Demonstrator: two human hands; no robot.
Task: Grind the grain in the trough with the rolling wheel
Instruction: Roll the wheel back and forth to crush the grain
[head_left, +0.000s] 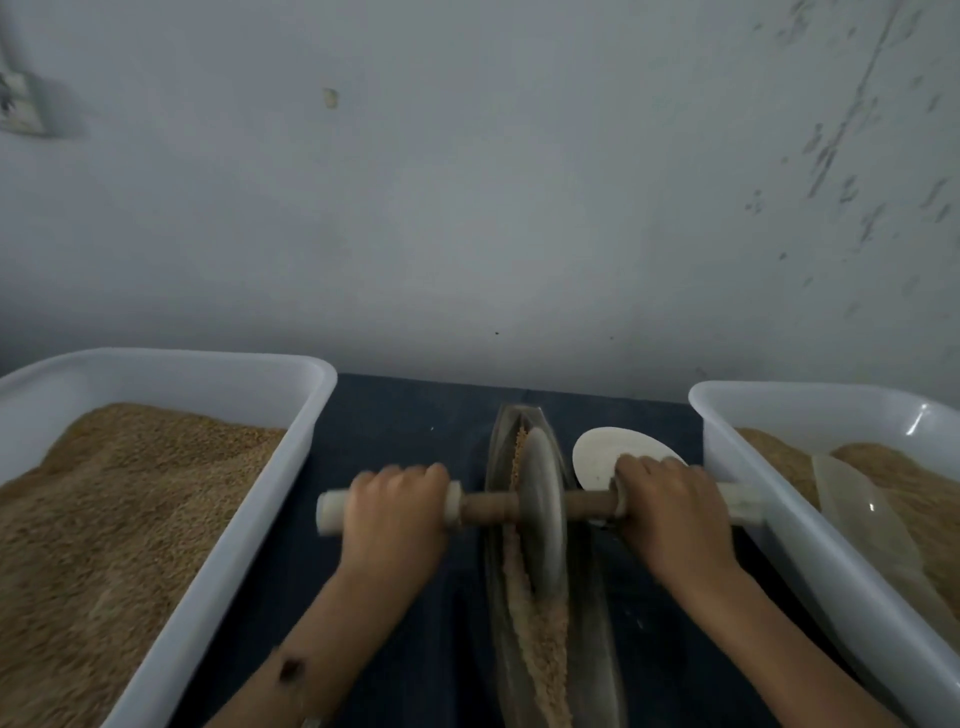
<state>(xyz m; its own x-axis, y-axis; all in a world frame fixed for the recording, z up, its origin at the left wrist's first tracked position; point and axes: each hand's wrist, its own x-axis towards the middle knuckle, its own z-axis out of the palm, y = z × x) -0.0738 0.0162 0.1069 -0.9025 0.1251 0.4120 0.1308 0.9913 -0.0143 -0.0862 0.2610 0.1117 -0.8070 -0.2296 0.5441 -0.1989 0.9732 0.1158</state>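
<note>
1. A grey stone rolling wheel (542, 512) stands upright in the long, narrow dark trough (597, 634), with tan grain (540, 639) heaped along the channel.
2. The left hand (397, 501) grips the pale left end of the wooden axle (488, 508); the right hand (667, 501) grips the right end.
3. A white plastic tub (291, 467) of grain sits on the left of the dark blue worktop (395, 426), another white tub (737, 467) on the right.
4. A white round plate (602, 457) lies just beyond the right hand.
</note>
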